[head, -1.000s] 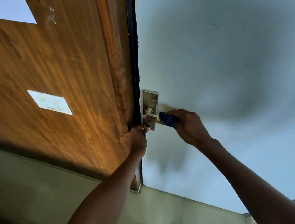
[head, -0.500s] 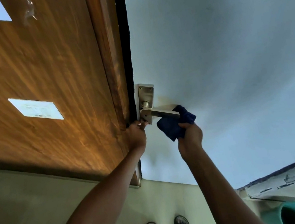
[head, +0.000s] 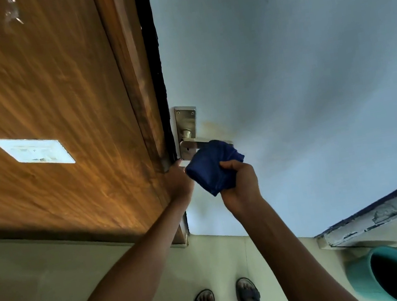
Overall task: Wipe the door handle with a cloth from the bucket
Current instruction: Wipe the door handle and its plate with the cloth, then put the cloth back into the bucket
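Observation:
A metal lever door handle [head: 192, 144] on a steel backplate sits at the left edge of a pale blue door [head: 286, 83]. My right hand [head: 241, 185] grips a bunched dark blue cloth [head: 212, 167], which presses against the underside and outer end of the lever. My left hand [head: 178, 180] rests against the door's edge just below the handle, fingers touching the edge and holding nothing loose. A teal bucket [head: 362, 272] stands on the floor at the lower right, its inside dark.
A wooden panel [head: 54, 108] with a white label stands left of the door. A ledge with chipped paint [head: 386, 213] runs at the lower right above the bucket. My sandalled feet [head: 226, 299] stand on the pale tiled floor.
My right hand has slid the cloth from the lever's outer end down and inward beneath the handle. The view has tilted down, so the bucket and my feet show more.

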